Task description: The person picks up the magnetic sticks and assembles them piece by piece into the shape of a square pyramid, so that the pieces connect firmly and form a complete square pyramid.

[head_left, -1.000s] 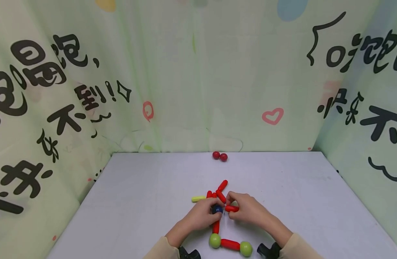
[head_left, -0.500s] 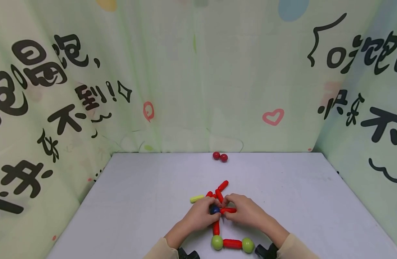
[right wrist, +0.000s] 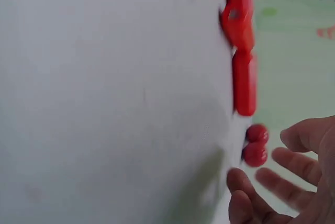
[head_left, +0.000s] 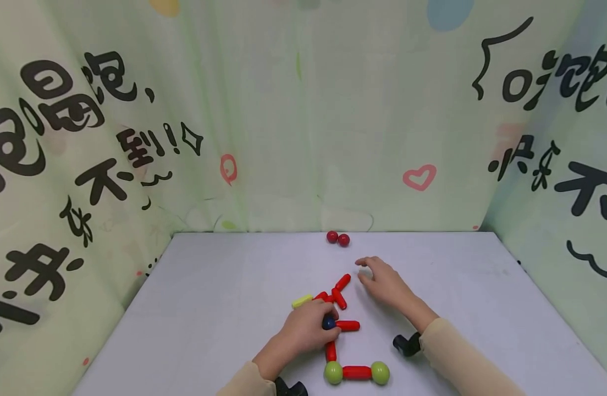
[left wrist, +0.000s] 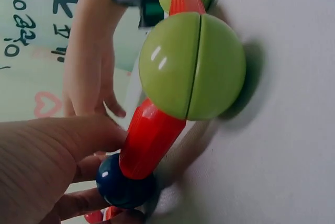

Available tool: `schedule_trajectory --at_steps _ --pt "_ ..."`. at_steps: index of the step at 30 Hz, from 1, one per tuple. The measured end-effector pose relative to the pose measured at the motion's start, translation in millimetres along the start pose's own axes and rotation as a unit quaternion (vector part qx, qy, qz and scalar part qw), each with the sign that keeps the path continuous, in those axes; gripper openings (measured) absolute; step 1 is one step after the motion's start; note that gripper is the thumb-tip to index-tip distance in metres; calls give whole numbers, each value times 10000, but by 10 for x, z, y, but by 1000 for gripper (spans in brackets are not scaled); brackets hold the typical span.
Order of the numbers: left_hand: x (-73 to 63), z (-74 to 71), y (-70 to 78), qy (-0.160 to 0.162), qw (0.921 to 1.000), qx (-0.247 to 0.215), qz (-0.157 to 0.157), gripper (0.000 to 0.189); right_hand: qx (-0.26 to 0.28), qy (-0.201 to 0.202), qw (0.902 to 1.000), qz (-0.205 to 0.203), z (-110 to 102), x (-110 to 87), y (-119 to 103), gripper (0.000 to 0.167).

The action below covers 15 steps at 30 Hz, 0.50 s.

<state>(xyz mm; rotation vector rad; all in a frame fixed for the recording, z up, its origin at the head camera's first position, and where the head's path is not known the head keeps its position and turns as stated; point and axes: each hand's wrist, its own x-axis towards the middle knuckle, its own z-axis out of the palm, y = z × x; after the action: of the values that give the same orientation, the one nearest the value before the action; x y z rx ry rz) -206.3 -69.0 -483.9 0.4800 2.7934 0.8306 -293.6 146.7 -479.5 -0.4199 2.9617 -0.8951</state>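
My left hand (head_left: 308,325) holds a dark blue ball (head_left: 328,322) with thumb and fingers curled round it. A red rod (head_left: 348,326) sticks out from the ball's right side. Another red rod (left wrist: 152,139) joins the blue ball to a green ball (left wrist: 193,67), and a further red rod (head_left: 357,373) links that one to a second green ball (head_left: 380,373). Over the table, to the right of some loose red rods (head_left: 339,298), my right hand (head_left: 386,281) has its fingers spread and relaxed, holding nothing.
Two dark red balls (head_left: 337,238) lie at the table's far edge. A yellow rod (head_left: 302,301) lies beside several red rods beyond my left hand. Curtains (head_left: 303,121) with printed characters stand around the white table (head_left: 224,275).
My right hand brought a red rod against the blue ball, let go of it, and moved away toward the far side. My left hand has kept its grip on the ball.
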Motion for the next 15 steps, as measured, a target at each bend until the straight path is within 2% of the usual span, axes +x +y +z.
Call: schedule_trajectory --at_steps 5,10,12,15 --pt "13 0 40 45 9996 244 155 22 -331 4 9989 -323 20 280 170 51" --pt "41 12 28 15 9995 135 290 21 -792 32 9942 -730 71 442 239 52" --pt "49 18 20 -29 9996 -6 294 20 -873 -1 9935 -728 87 480 244 48" --pt "57 26 16 -138 9992 -224 308 21 -770 -117 9958 -492 100 515 237 47"
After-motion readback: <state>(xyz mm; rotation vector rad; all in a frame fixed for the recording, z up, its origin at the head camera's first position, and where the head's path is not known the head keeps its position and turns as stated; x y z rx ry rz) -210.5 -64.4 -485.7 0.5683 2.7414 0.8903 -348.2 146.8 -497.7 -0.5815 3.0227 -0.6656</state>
